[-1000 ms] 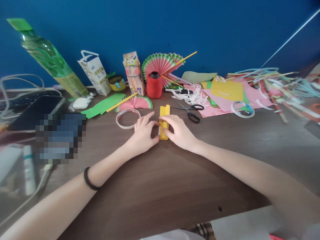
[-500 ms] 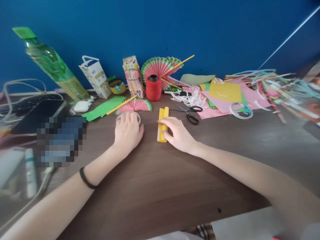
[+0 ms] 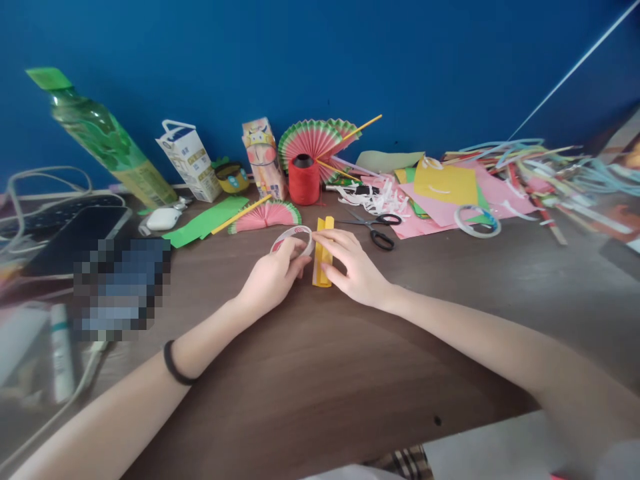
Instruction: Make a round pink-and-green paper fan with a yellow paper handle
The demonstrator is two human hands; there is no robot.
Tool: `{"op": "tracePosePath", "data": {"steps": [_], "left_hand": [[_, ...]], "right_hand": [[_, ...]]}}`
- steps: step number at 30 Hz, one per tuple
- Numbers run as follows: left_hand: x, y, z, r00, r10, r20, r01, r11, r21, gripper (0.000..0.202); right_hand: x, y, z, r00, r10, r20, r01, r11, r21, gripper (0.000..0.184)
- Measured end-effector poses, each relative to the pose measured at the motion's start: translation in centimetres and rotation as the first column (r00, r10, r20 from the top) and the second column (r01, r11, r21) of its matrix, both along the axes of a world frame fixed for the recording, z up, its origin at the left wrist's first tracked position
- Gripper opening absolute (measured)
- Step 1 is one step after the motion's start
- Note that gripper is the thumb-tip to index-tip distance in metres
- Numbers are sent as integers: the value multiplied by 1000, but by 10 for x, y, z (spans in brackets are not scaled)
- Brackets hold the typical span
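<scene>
Left hand (image 3: 270,277) is gripping tape ring (image 3: 299,231) at 9 o'clock of folded yellow paper (image 3: 324,227); flat, open right hand (image 3: 354,268) is pressing it.

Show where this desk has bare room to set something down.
Bare desk runs from the left hand, gripping a tape roll, and the right hand to the near edge, and on the right, nearer than the scissors. Crowded: the back row around the red spool, the phone side.

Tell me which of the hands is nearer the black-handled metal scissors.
Right. The right hand rests on the folded yellow paper strip, just short of the scissors; the left hand holds a white tape ring beyond that strip, farther left.
</scene>
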State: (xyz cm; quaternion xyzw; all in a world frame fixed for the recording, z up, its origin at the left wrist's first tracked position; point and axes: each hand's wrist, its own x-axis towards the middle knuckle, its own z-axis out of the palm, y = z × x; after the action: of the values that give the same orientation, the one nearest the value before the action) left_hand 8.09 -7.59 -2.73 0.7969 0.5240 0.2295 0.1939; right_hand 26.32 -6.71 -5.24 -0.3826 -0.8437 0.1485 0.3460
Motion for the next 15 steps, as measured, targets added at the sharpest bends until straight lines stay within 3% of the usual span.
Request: {"op": "tracePosePath", "data": {"steps": [7, 15], "left_hand": [[-4, 4, -3, 983, -117, 141, 123, 992, -33, 30], [-8, 9, -7, 964, -167, 207, 175, 984, -22, 33]], "right_hand": [[2, 2, 0, 997, 65, -51, -65, 998, -5, 49], [2, -2, 4, 977, 40, -208, -59, 995, -83, 18]]}}
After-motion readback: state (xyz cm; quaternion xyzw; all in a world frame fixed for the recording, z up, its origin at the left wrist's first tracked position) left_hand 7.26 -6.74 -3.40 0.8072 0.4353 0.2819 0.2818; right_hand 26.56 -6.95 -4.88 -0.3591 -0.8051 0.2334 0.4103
